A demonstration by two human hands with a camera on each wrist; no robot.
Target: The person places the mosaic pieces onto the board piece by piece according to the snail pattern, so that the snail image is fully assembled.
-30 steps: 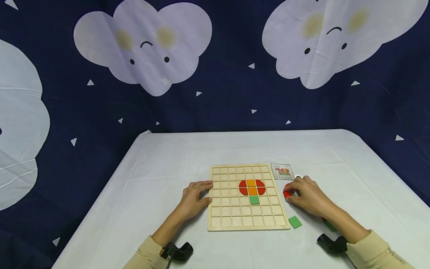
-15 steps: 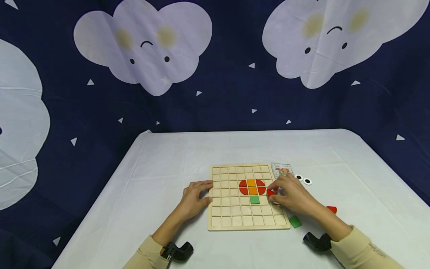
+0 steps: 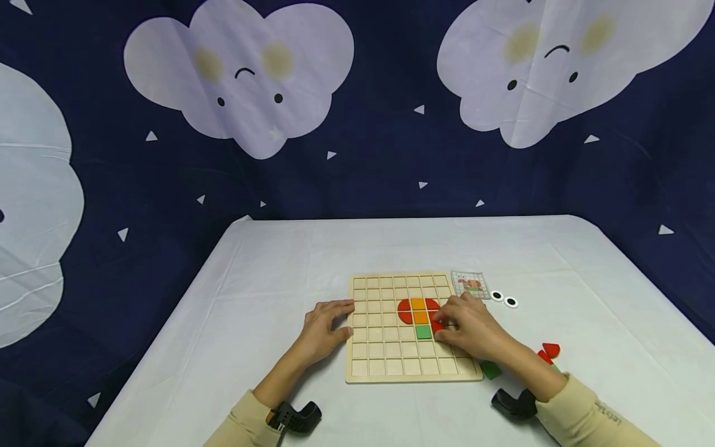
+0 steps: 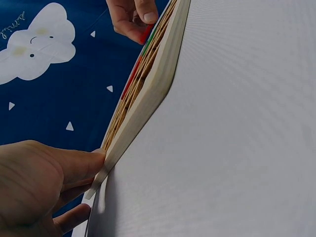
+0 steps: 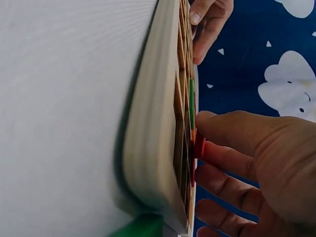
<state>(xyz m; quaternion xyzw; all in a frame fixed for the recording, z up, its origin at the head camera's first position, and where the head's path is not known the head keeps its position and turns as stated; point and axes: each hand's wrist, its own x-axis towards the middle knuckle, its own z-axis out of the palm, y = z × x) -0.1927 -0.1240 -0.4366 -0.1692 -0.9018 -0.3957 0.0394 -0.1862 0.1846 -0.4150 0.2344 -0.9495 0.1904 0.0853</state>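
By the grid board's (image 3: 413,379) near right corner, a loose green square (image 3: 491,371); farther right, spare red pieces (image 3: 551,350). At the board's left edge, left hand (image 3: 322,333), thumb and fingers spread, touching it. Over the board's right half, right hand (image 3: 472,324), thumb and forefinger pinching a red piece (image 5: 199,145); seating hard to judge behind the fingers. Could jam crooked if released askew, or jolt placed tiles (image 3: 423,332) if pressed sideways. Off the far right corner, eye discs (image 3: 511,302), then picture card (image 3: 470,284).

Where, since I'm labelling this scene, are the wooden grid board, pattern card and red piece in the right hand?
Wooden grid board (image 3: 413,379), head view: near rim.
Pattern card (image 3: 470,285), head view: printed middle.
Red piece (image 5: 200,146), right wrist view: exposed side.
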